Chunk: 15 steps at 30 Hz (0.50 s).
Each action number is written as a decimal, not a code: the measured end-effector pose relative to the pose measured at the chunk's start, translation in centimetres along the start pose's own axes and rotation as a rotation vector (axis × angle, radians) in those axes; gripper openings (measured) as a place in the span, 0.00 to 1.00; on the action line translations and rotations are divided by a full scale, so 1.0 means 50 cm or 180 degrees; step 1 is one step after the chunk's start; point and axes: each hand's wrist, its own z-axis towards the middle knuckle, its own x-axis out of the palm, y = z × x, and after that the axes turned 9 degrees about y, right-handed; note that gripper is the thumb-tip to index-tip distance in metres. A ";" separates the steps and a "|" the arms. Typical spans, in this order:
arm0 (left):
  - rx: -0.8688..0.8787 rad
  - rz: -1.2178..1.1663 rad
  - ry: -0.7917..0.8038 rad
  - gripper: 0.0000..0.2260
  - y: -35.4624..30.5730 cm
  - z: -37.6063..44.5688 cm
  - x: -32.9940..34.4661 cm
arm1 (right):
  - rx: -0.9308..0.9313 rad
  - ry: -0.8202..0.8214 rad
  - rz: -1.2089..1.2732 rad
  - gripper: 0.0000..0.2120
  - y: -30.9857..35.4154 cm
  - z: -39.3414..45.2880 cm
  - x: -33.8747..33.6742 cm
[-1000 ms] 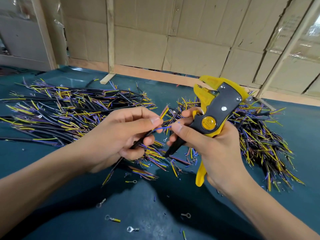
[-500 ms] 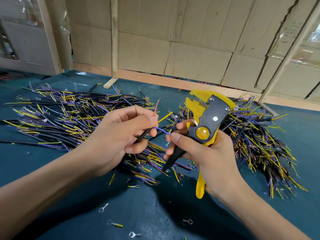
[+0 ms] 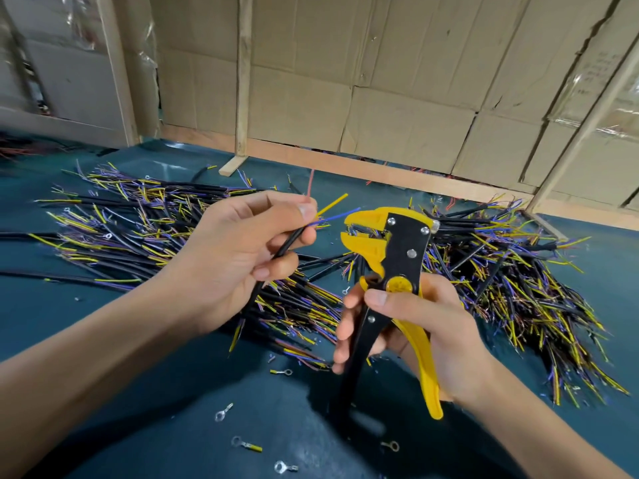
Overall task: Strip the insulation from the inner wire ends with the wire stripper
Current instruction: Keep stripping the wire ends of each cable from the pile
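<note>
My left hand (image 3: pixel 242 257) pinches a black cable (image 3: pixel 276 257) between thumb and fingers. Three inner wires fan out past the thumb: a yellow one (image 3: pixel 332 203), a blue one (image 3: pixel 340 215) and a pink one (image 3: pixel 311 183). My right hand (image 3: pixel 418 326) grips the yellow and black wire stripper (image 3: pixel 394 257) by its handles, upright. Its yellow jaws (image 3: pixel 359 233) stand apart and face left, a short gap from the blue wire's tip. Nothing lies between the jaws.
A heap of black cables with yellow and purple ends (image 3: pixel 131 229) lies at the left, another heap (image 3: pixel 518 281) at the right, on the dark green table (image 3: pixel 173 426). Loose ring terminals (image 3: pixel 247 444) dot the near table. Cardboard walls (image 3: pixel 397 98) stand behind.
My right hand has let go of the wire tip and drawn the stripper to the right, its jaws now turned toward the wires. My left hand lifted the cable slightly.
</note>
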 end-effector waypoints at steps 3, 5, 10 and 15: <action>0.0021 0.0021 0.0031 0.02 0.002 -0.001 0.003 | -0.0101 -0.0059 -0.0108 0.11 -0.003 0.000 -0.001; 0.0018 0.0020 0.0042 0.02 0.001 -0.001 0.003 | -0.0150 -0.0093 -0.0071 0.12 -0.002 0.001 -0.002; 0.0030 0.0066 0.0118 0.02 -0.004 -0.003 0.000 | -0.0221 -0.0173 -0.0007 0.12 -0.001 0.000 -0.003; 0.0018 0.0134 0.0118 0.03 -0.007 -0.003 -0.002 | -0.0278 -0.0155 -0.0123 0.12 0.000 -0.002 -0.003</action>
